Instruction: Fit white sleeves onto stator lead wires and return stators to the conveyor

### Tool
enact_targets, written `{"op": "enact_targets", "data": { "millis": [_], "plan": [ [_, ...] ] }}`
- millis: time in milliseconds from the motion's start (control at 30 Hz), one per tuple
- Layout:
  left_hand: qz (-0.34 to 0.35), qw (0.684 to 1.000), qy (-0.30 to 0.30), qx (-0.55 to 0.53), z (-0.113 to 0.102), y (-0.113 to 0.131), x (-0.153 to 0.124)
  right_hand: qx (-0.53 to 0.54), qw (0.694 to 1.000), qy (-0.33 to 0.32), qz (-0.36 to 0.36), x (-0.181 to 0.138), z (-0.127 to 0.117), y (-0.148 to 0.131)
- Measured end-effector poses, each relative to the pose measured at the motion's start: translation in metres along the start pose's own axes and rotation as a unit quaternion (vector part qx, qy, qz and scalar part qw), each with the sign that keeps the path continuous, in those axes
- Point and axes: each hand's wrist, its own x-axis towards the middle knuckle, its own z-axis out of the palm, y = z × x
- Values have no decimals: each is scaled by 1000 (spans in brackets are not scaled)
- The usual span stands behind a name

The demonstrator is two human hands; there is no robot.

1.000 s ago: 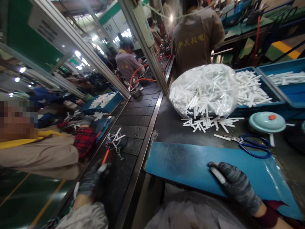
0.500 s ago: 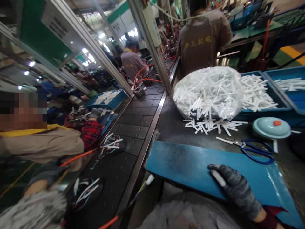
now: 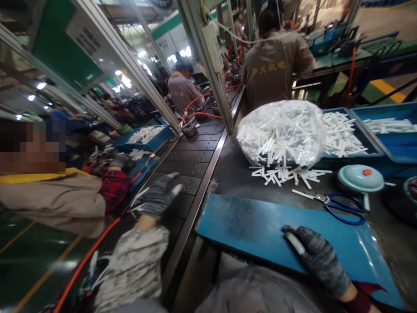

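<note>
At the worktop's [image 3: 226,167] near edge, right hand [image 3: 321,256], grip unclear; over the conveyor [image 3: 192,155], left hand [image 3: 157,198], grip spread.

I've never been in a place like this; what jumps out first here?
Probably the big clear bag of short white pieces, slumped on the dark bench right of centre. Next, perhaps, the blue-handled scissors lying behind the bright blue mat. At left, a bright orange cord runs beside the person's gloved left hand, stretched over the dark slatted belt.
</note>
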Motion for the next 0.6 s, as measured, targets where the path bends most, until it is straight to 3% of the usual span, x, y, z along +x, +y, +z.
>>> {"op": "enact_targets", "data": {
  "millis": [200, 300, 400, 600],
  "plan": [
    [93, 975, -88, -181, 118, 72, -23, 53, 997, 12, 52, 11, -5, -7],
    [119, 957, -141, -222, 161, 94, -39, 67, 996, 9, 63, 16, -9, -10],
    [130, 948, -170, -235, 177, 97, -51, 63, 995, 11, 82, 17, -10, -12],
    [147, 948, -169, -227, 182, 82, -59, 58, 993, -13, 106, 24, -16, -19]
  ]
}}
